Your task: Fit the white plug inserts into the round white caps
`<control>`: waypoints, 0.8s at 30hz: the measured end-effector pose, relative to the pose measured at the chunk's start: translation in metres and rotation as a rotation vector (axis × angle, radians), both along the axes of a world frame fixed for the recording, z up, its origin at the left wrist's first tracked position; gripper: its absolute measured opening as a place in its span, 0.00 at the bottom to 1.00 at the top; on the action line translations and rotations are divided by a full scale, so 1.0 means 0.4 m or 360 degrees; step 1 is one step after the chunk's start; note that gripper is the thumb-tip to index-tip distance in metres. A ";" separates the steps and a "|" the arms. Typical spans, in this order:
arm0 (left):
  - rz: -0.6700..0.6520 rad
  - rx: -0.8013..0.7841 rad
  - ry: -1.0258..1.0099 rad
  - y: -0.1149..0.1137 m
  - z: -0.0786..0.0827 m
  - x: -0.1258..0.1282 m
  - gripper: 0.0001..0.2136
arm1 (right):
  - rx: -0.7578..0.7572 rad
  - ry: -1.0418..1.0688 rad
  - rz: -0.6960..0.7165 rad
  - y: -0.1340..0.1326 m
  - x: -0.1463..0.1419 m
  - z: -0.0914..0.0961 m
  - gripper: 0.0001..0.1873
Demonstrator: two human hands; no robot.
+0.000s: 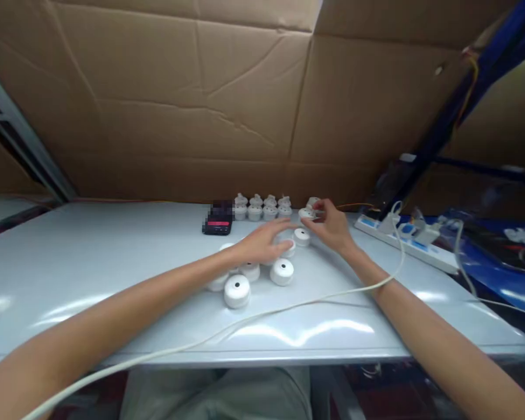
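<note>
My right hand (331, 226) is at the back of the table, thumb and fingers closed around a white round unit (306, 214). Another white piece shows just behind its fingertips. My left hand (266, 242) reaches over a loose group of similar units, fingers stretched out and thumb apart, close to a white unit (288, 249) that it partly covers. Between the two hands stands a white unit with a dark dot on top (301, 236). Nearer to me are more of them, including a front one (237, 291) and one to its right (282, 272). My left forearm hides some.
Several white stacked pieces (270, 209) stand in rows along the cardboard wall (179, 116), beside a black device (219, 219). A white power strip (420, 248) with plugs lies at right. A white cable (297, 304) crosses the table front and passes over my right forearm.
</note>
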State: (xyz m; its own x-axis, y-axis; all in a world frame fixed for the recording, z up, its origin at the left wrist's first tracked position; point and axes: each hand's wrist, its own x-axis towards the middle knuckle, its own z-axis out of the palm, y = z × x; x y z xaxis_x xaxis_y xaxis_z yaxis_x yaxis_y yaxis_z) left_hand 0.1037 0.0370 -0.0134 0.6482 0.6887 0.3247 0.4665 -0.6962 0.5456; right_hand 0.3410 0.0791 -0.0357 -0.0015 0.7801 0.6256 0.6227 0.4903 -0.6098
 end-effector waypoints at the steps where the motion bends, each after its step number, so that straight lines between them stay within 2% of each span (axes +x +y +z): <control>1: -0.0020 0.0020 0.0060 -0.003 -0.001 -0.001 0.23 | -0.0016 -0.0061 -0.0064 0.014 0.016 -0.012 0.19; 3: -0.0052 0.0044 0.0148 -0.007 -0.005 -0.004 0.23 | -0.0073 -0.0170 -0.0139 0.042 0.045 -0.036 0.17; 5: -0.0081 0.0063 0.0232 -0.009 -0.011 -0.007 0.22 | -0.0154 -0.0296 -0.0099 0.064 0.067 -0.059 0.17; 12: -0.0086 0.0076 0.0323 -0.010 -0.016 -0.006 0.21 | -0.0266 -0.0537 0.0142 0.096 0.084 -0.101 0.33; 18: -0.0091 0.0065 0.0331 -0.013 -0.015 -0.005 0.21 | -0.0252 -0.0724 0.0190 0.146 0.061 -0.095 0.35; 24: -0.0052 0.0079 0.0317 -0.017 -0.020 -0.008 0.20 | -0.0150 -0.0748 0.0115 0.170 0.042 -0.073 0.33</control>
